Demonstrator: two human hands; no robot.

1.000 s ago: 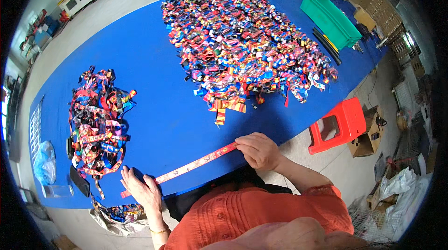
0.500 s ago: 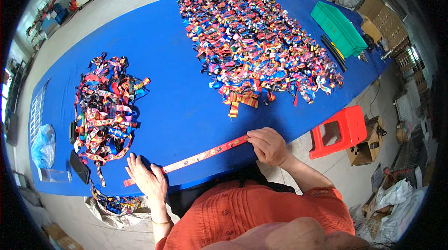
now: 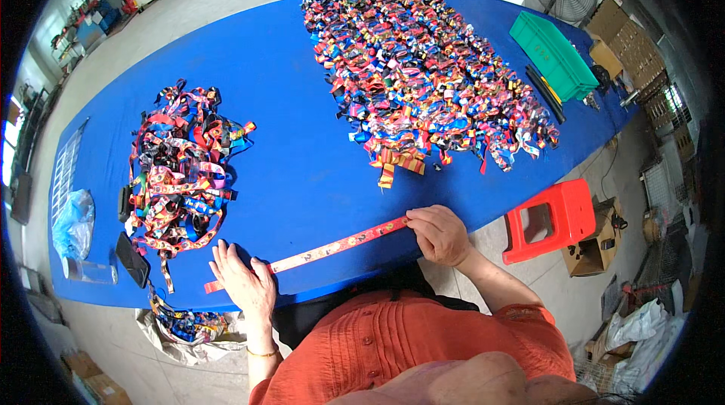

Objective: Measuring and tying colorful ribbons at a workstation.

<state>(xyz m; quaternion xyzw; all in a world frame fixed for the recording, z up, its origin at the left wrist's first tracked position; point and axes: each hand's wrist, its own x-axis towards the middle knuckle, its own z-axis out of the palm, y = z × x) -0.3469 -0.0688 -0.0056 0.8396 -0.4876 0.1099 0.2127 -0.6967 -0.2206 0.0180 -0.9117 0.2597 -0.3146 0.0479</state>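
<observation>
A printed red and pale ribbon strap (image 3: 340,247) lies stretched out straight along the near edge of the blue-covered table (image 3: 279,140). My left hand (image 3: 247,282) rests flat across it near its left end, fingers extended, with a short red tail showing beyond. At the other end, my right hand (image 3: 439,236) is closed, pinching the strap's tip between thumb and fingers. A tangled heap of colourful straps (image 3: 181,186) sits beyond my left hand. Farther off, rows of bundled multicoloured straps (image 3: 423,80) cover the table's far right part.
A green crate (image 3: 551,57) stands at the far right beside dark rods (image 3: 545,95). At left lie a dark phone-like slab (image 3: 132,260), a blue plastic bag (image 3: 73,225) and a clear container (image 3: 91,272). A red stool (image 3: 550,221) stands on the floor; a sack of straps (image 3: 189,333) sits below.
The whole view has shifted slightly. Both hands keep their places on the strap, and the strap stays stretched between them.
</observation>
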